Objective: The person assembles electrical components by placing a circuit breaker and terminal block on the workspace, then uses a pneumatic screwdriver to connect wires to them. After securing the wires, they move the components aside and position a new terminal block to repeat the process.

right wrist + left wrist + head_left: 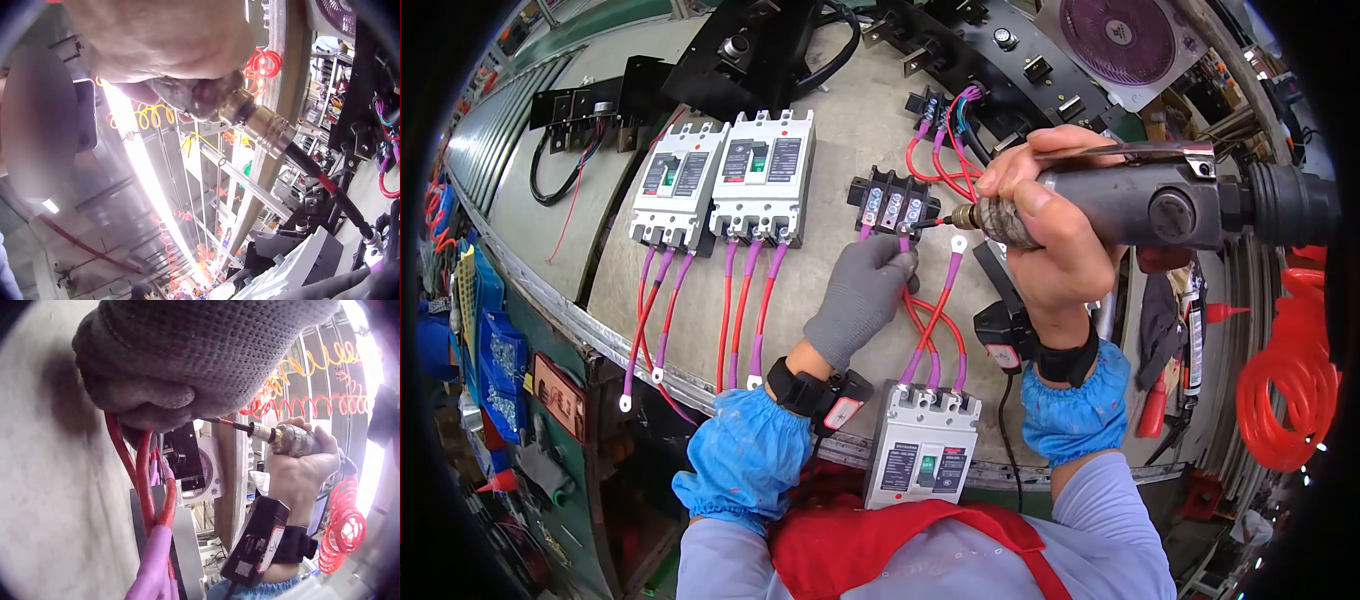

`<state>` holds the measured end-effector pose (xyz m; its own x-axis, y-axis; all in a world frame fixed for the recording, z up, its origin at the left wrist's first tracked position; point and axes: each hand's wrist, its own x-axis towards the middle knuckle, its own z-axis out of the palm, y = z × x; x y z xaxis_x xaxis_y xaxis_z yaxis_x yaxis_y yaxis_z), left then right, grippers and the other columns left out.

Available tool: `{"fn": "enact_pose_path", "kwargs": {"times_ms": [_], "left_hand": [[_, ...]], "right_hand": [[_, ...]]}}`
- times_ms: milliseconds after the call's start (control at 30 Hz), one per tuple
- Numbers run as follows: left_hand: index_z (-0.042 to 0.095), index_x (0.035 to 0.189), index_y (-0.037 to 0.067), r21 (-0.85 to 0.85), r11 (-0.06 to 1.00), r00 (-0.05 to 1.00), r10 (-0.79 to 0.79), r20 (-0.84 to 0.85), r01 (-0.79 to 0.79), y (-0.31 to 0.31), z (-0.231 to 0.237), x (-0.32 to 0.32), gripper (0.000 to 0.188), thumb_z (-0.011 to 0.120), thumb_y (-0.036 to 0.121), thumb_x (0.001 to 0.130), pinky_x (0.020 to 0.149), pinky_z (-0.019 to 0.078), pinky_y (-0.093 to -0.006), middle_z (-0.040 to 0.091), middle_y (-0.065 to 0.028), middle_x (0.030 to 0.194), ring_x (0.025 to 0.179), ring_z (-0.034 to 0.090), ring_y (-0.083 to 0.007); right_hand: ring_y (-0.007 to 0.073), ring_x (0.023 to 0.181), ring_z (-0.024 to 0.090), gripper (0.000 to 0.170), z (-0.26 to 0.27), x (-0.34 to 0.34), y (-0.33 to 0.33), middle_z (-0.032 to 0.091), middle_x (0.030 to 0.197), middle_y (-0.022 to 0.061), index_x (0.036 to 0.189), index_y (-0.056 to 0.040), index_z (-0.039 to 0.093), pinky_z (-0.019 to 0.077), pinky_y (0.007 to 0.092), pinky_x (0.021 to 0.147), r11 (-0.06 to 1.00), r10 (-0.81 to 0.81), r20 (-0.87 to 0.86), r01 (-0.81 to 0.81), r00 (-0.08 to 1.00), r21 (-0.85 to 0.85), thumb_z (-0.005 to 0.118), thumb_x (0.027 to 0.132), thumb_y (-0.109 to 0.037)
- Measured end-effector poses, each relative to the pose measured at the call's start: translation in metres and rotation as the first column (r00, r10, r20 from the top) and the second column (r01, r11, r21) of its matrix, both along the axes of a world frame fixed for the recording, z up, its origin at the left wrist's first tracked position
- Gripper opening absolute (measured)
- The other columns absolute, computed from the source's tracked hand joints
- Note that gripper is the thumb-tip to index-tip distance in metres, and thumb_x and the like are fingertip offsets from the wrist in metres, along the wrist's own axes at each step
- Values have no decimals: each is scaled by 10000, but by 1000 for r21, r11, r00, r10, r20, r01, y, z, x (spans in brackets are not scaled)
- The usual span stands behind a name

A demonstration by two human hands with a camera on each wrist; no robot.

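My gloved left hand (860, 300) pinches a red cable (145, 487) with a purple sleeve just below a black terminal block (892, 200). Part of the cable is hidden by the glove. My bare right hand (1060, 230) grips a power screwdriver (1170, 210), held nearly level from the right. In the right wrist view its long bit (331, 189) reaches down to a screw (374, 242) at the right end of the block. Several red cables run from the block area to a white circuit breaker (925, 450) near my apron. One loose cable ends in a ring lug (958, 243).
Two more breakers (762, 175) with hanging cables stand at the left. Behind are black metal plates (1040, 75) and another wired terminal block (927, 106). A fan (1118, 35) sits at the back right. A coiled red air hose (1280, 400) hangs at the right.
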<state>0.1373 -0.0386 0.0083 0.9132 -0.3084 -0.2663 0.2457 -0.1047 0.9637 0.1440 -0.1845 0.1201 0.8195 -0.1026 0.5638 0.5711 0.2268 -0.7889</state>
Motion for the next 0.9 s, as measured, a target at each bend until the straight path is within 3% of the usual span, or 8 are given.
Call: {"fn": "enact_pose_path", "kwargs": {"times_ms": [100, 200, 300, 633, 733, 900], "left_hand": [[627, 961, 9, 17, 1000, 1000, 4, 10, -4, 0, -4, 1, 188, 525, 163, 924, 442, 351, -238, 608, -23, 700, 493, 445, -62], [628, 965, 8, 21, 1000, 1000, 9, 6, -9, 0, -4, 1, 191, 523, 162, 923, 441, 351, -240, 608, -24, 700, 498, 448, -62], [627, 964, 8, 9, 1000, 1000, 16, -13, -15, 0, -2, 0, 190, 522, 160, 922, 439, 351, -241, 609, -23, 702, 499, 449, -62], [615, 957, -4, -30, 999, 1000, 12, 27, -11, 3, -13, 2, 177, 523, 141, 915, 553, 388, -250, 601, -22, 705, 610, 492, -82], [613, 966, -5, -110, 993, 999, 34, 37, -30, 2, -16, 0, 175, 526, 138, 914, 556, 390, -251, 604, -29, 718, 613, 493, -83], [613, 963, -6, -72, 997, 999, 33, 11, -32, 3, -16, 1, 175, 549, 145, 903, 544, 399, -262, 587, -28, 705, 611, 496, -89]], "right_hand": [[161, 656, 545, 320, -1, 1, 3, 545, 697, 72, 1071, 46, 500, 508, 372, 714, 999, 41, 11, -42, 999, 14, 583, 769, -19], [242, 695, 545, 372, 1, -2, 8, 524, 720, 124, 1045, 64, 494, 495, 394, 711, 998, -28, -69, 24, 997, -50, 536, 703, -74], [159, 660, 552, 305, -2, 3, 8, 547, 699, 73, 1060, 43, 508, 513, 373, 716, 999, 39, -13, -39, 999, -1, 588, 772, -16], [174, 674, 560, 299, 2, 6, 12, 554, 725, 83, 1048, 39, 520, 507, 364, 710, 998, 56, -53, -56, 997, -9, 593, 762, -11], [175, 680, 560, 293, 2, 8, 12, 557, 738, 86, 1044, 33, 520, 507, 366, 709, 999, 28, -58, -29, 998, -19, 590, 762, -7], [182, 688, 567, 290, -2, 13, 13, 559, 746, 87, 1043, 24, 518, 506, 366, 711, 1000, 17, -103, -16, 995, 7, 583, 761, 5]]}}
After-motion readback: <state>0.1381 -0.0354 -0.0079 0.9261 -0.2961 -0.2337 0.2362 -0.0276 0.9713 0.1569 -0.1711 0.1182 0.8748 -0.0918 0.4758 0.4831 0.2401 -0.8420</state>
